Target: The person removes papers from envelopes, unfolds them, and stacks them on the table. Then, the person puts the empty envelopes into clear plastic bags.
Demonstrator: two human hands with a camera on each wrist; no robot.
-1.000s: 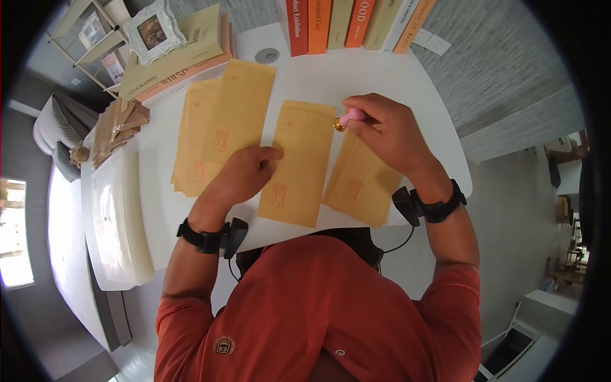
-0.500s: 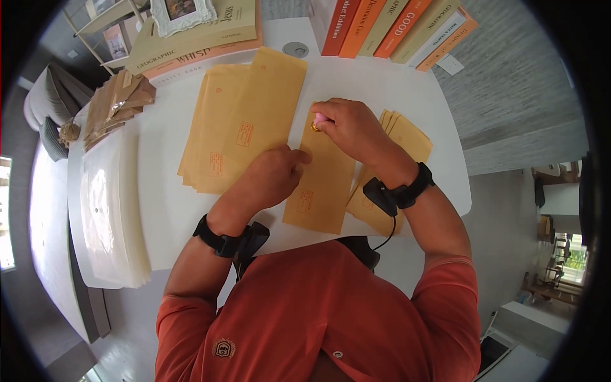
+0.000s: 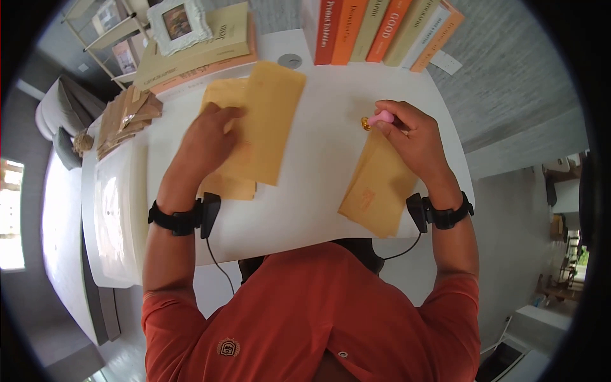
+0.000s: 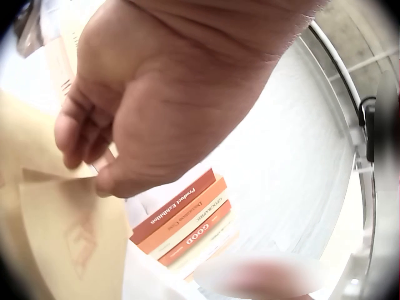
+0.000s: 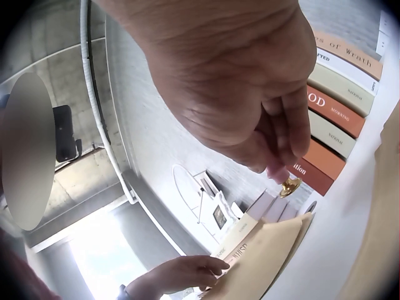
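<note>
My left hand (image 3: 207,143) is over the left pile of brown paper envelopes (image 3: 229,188), its thumb and fingers pinching the edge of an envelope (image 4: 75,231) with a red printed mark. The top envelope (image 3: 275,127) lies tilted to the right of that hand. In my right hand (image 3: 415,137), thumb and fingers grip a small seal stamp (image 3: 382,118) by its pink handle. Its gold head (image 5: 289,187) points away from the palm. Below this hand lies the right pile of envelopes (image 3: 375,191), partly covered by it.
Upright books (image 3: 379,32) stand at the back of the white table (image 3: 312,204). Stacked books (image 3: 210,54) carry a white picture frame (image 3: 179,27) at the back left. Clear plastic sleeves (image 3: 118,216) and brown paper packets (image 3: 127,118) lie along the left side.
The envelope between the piles, which the stamp was over half a second ago, has left that spot. My left hand has moved left to the left pile; the right hand moved right with the stamp.
</note>
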